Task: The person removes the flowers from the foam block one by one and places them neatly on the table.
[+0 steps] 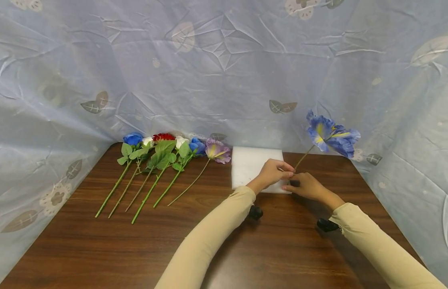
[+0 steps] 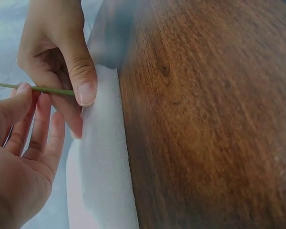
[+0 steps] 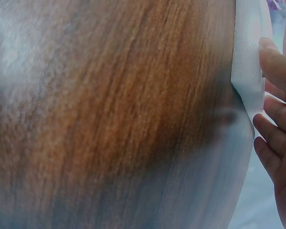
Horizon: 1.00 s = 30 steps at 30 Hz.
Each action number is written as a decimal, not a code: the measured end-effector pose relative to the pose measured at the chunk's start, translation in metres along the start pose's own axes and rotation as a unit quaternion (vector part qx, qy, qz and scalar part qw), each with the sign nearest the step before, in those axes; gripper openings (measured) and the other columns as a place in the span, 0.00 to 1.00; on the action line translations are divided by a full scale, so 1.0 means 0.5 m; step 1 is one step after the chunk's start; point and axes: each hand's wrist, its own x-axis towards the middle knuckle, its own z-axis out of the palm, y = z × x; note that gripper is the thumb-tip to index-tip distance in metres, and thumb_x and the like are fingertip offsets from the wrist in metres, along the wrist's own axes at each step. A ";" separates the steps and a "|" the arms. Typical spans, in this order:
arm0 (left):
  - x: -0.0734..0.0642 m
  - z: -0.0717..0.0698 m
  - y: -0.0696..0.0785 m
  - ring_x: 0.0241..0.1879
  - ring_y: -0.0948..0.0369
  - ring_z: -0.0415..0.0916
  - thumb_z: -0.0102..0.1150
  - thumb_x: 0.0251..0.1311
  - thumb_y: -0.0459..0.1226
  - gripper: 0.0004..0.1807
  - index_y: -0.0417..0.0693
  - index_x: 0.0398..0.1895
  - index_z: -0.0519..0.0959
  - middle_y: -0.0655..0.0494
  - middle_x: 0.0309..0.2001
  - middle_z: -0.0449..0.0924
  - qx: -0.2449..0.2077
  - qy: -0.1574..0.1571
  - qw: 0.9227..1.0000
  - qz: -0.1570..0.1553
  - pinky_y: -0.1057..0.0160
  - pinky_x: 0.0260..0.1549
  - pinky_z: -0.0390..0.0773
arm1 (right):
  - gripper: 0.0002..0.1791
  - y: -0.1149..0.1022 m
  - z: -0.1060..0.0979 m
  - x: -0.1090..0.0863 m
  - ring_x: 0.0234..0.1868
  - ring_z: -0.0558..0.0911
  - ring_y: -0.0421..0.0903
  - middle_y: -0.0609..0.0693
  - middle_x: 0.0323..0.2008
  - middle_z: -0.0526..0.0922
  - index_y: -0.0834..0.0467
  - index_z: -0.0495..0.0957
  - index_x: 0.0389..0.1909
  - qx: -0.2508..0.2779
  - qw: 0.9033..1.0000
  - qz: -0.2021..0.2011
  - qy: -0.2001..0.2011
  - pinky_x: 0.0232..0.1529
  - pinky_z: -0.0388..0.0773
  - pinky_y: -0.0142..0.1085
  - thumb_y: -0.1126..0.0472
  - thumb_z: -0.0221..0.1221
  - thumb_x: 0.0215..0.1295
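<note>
An artificial blue flower with yellow streaks (image 1: 332,134) leans up and to the right over the right end of a white foam block (image 1: 253,164). My left hand (image 1: 272,174) pinches its thin green stem (image 2: 52,90) between thumb and fingertips, the other fingers loosely spread. Lower on the same stem, my right hand (image 1: 308,185) grips it with thumb and fingers, right at the foam's top face. The stem's lower end is hidden behind the right thumb. In the right wrist view, the right hand's fingers (image 3: 276,157) stand beside the foam's corner.
Several artificial flowers lie in a row at the left, among them a blue rose (image 1: 133,139), a red flower (image 1: 163,137) and a purple flower (image 1: 217,151), stems toward me. Crumpled patterned cloth (image 1: 224,80) hangs behind the brown wooden table (image 1: 101,249).
</note>
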 end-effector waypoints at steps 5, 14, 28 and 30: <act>-0.001 0.002 0.002 0.35 0.63 0.86 0.68 0.63 0.31 0.07 0.37 0.42 0.88 0.46 0.43 0.90 -0.002 0.008 1.000 0.000 0.76 0.30 0.81 | 0.19 -0.001 -0.001 0.001 0.33 0.87 0.44 0.55 0.36 0.91 0.65 0.86 0.49 -0.002 1.000 0.002 -0.002 0.37 0.86 0.44 0.56 0.69 0.64; -0.002 0.004 0.004 0.33 0.63 0.85 0.67 0.64 0.30 0.07 0.35 0.43 0.86 0.43 0.44 0.88 -0.006 0.021 1.000 0.013 0.76 0.30 0.81 | 0.22 -0.008 -0.011 0.001 0.29 0.80 0.38 0.54 0.35 0.90 0.67 0.84 0.53 0.002 1.000 0.016 -0.025 0.37 0.86 0.41 0.55 0.67 0.67; -0.004 -0.016 0.007 0.39 0.54 0.87 0.63 0.66 0.28 0.07 0.34 0.44 0.84 0.41 0.46 0.87 -0.012 0.043 0.998 0.052 0.65 0.38 0.88 | 0.26 -0.010 -0.007 0.000 0.24 0.74 0.37 0.66 0.48 0.87 0.67 0.80 0.60 0.033 0.999 0.014 -0.017 0.35 0.81 0.37 0.57 0.68 0.67; -0.006 -0.021 0.008 0.41 0.50 0.87 0.63 0.66 0.27 0.07 0.33 0.45 0.84 0.39 0.47 0.87 -0.015 0.042 0.997 0.059 0.61 0.40 0.89 | 0.26 -0.009 -0.007 0.000 0.21 0.70 0.37 0.66 0.48 0.87 0.66 0.78 0.62 0.032 0.999 0.015 -0.020 0.33 0.77 0.35 0.57 0.67 0.67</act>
